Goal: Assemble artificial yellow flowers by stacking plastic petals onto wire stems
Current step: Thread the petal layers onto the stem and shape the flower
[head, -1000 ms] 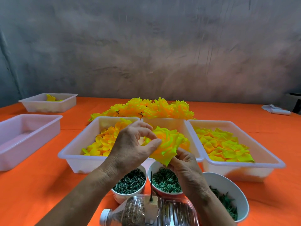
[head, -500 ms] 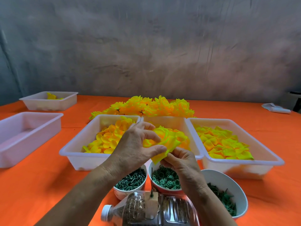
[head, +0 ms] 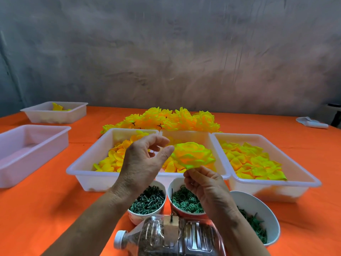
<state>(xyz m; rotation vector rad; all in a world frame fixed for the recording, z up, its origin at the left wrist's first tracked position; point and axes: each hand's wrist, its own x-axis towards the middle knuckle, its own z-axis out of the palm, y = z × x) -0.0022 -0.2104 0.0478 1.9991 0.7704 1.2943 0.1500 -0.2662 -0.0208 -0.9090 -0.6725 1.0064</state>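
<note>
Head view. My right hand [head: 206, 185] pinches the assembled yellow flower [head: 192, 157] from beneath, fingers closed at its underside, holding it above the middle petal tray [head: 191, 134]. My left hand [head: 144, 161] hovers just beside the bloom, thumb and fingers loosely apart and gripping nothing. Left petal tray [head: 86, 163] and right petal tray [head: 273, 183] hold loose yellow petals; finished flowers [head: 166, 119] lie heaped behind them on the orange surface [head: 46, 209]. Nearest me, a wire pin [head: 172, 202] stands upright on a lying plastic bottle [head: 166, 237], in front of bowls of green parts [head: 147, 202]. I judge the flower light, soft and easily crumpled: its thin layered petals would likely flex or slip apart under side pressure, so I would keep hold low at the base, never on the petal edges.
</note>
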